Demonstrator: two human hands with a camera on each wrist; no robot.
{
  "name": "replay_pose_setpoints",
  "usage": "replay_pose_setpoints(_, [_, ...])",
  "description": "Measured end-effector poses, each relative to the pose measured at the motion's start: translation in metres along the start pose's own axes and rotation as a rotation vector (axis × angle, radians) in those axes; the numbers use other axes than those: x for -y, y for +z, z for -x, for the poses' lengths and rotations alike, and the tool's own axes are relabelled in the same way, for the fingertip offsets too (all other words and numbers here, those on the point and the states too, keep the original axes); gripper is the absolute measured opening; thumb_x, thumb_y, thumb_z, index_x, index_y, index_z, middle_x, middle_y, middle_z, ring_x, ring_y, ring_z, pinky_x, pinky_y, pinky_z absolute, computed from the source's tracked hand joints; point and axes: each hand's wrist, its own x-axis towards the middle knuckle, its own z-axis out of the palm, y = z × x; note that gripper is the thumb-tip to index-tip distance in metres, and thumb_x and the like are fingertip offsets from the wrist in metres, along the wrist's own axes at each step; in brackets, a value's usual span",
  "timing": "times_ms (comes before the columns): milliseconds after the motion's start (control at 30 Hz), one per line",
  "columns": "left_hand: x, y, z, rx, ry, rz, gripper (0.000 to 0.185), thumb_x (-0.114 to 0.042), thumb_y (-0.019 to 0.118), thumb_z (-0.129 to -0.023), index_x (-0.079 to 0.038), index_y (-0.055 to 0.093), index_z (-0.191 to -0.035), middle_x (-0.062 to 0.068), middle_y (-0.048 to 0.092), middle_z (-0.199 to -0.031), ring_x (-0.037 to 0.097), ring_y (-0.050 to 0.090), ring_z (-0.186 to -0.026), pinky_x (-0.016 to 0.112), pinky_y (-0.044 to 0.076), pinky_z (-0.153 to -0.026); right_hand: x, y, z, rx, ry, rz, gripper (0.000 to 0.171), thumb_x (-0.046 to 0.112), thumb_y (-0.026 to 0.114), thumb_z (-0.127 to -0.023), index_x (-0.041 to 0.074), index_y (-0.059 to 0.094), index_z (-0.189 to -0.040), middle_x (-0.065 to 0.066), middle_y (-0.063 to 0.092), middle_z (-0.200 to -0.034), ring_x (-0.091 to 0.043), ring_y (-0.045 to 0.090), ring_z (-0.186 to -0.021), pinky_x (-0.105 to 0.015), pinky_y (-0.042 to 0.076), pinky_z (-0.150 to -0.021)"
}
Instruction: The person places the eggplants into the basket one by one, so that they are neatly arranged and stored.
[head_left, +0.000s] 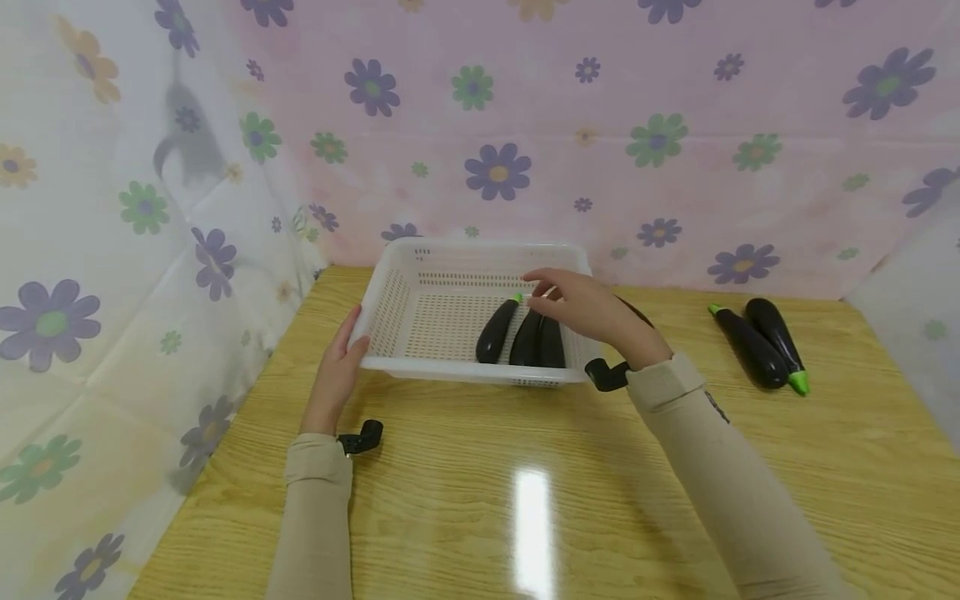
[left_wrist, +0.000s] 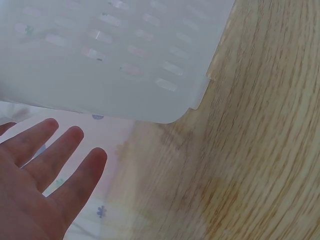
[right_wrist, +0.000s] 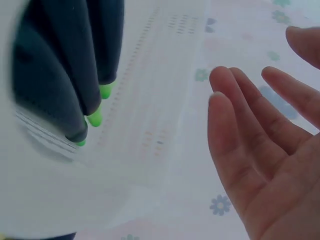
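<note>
Centrally, a white perforated plastic basket [head_left: 420, 317] sits on the wooden table [head_left: 525, 500], holding three dark purple eggplants [head_left: 525, 333]. Left hand [head_left: 337, 367] rests flat against its left corner; right hand [head_left: 581, 308] hovers above them, fingers relaxed, holding nothing.

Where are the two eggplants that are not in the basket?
In the head view the two eggplants lie side by side on the wooden table, on the person's right, beyond the right hand and clear of the white basket.
</note>
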Motion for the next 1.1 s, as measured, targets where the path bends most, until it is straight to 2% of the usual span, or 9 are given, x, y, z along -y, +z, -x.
replay_pose_setpoints(100, [0.0,0.0,0.0,0.004,-0.006,0.006,0.049,-0.03,0.039,-0.095,-0.038,0.021,-0.14,0.003,0.024,-0.144,0.024,0.031,-0.125,0.045,0.022,-0.101,-0.002,0.001,0.011,-0.05,-0.013,-0.061,0.052,0.054,0.045,-0.086,0.029,0.04,-0.131,0.004,0.051,-0.113,-0.015,0.049,-0.102,-0.04,0.043,-0.081])
replay_pose_setpoints(233, [0.0,-0.001,0.0,0.003,-0.002,0.008,0.05,-0.025,0.038,-0.096,-0.034,0.019,-0.142,0.003,0.02,-0.145,0.025,0.028,-0.126,0.046,0.02,-0.101,-0.005,0.001,0.025,-0.131,-0.011,-0.128,0.047,0.051,0.046,-0.087,0.032,0.042,-0.13,0.007,0.052,-0.112,-0.014,0.048,-0.102,-0.04,0.041,-0.082])
replay_pose_setpoints(333, [0.001,-0.002,-0.001,0.001,0.004,0.022,0.051,-0.022,0.037,-0.096,-0.031,0.018,-0.143,0.003,0.018,-0.146,0.024,0.026,-0.127,0.045,0.018,-0.102,-0.009,0.0,0.037,-0.201,-0.012,-0.195,0.045,0.049,0.046,-0.088,0.031,0.043,-0.129,0.004,0.054,-0.111,-0.016,0.051,-0.098,-0.039,0.041,-0.08])
replay_pose_setpoints(467, [0.001,-0.002,-0.001,0.008,-0.011,0.051,0.051,-0.021,0.037,-0.096,-0.033,0.018,-0.142,0.001,0.017,-0.146,0.023,0.024,-0.127,0.045,0.018,-0.102,-0.012,0.0,0.055,-0.298,-0.012,-0.267,0.041,0.043,0.047,-0.09,0.027,0.045,-0.128,0.001,0.055,-0.111,-0.019,0.054,-0.095,-0.039,0.043,-0.079])
replay_pose_setpoints(633, [0.0,-0.001,-0.002,0.011,-0.027,0.05,0.051,-0.021,0.036,-0.096,-0.033,0.018,-0.142,0.002,0.017,-0.146,0.024,0.024,-0.127,0.046,0.017,-0.102,-0.013,0.0,0.077,-0.428,0.008,-0.18,0.042,0.043,0.046,-0.09,0.031,0.044,-0.129,0.005,0.056,-0.11,-0.011,0.053,-0.095,-0.037,0.042,-0.08])
replay_pose_setpoints(767, [0.0,-0.001,-0.001,-0.002,-0.029,0.026,0.05,-0.023,0.036,-0.096,-0.033,0.018,-0.142,0.001,0.018,-0.145,0.023,0.025,-0.126,0.046,0.017,-0.101,-0.015,0.0,0.09,-0.498,0.012,-0.13,0.04,0.041,0.046,-0.09,0.033,0.043,-0.13,0.005,0.057,-0.109,-0.008,0.05,-0.095,-0.035,0.039,-0.078])
replay_pose_setpoints(1000, [0.002,0.0,-0.001,0.004,-0.013,0.026,0.049,-0.024,0.036,-0.096,-0.036,0.02,-0.141,-0.001,0.018,-0.145,0.022,0.023,-0.127,0.046,0.015,-0.102,-0.031,0.003,0.102,-0.558,0.047,-0.173,0.037,0.034,0.044,-0.093,0.028,0.044,-0.13,0.002,0.057,-0.109,-0.008,0.054,-0.093,-0.018,0.041,-0.073])
replay_pose_setpoints(1100, [0.0,0.0,0.0,0.01,-0.015,0.022,0.049,-0.025,0.036,-0.096,-0.036,0.02,-0.141,-0.001,0.019,-0.145,0.021,0.023,-0.127,0.045,0.015,-0.102,-0.037,0.003,0.103,-0.582,0.056,-0.199,0.036,0.033,0.045,-0.093,0.028,0.045,-0.129,0.002,0.057,-0.108,-0.008,0.055,-0.09,-0.018,0.043,-0.069])
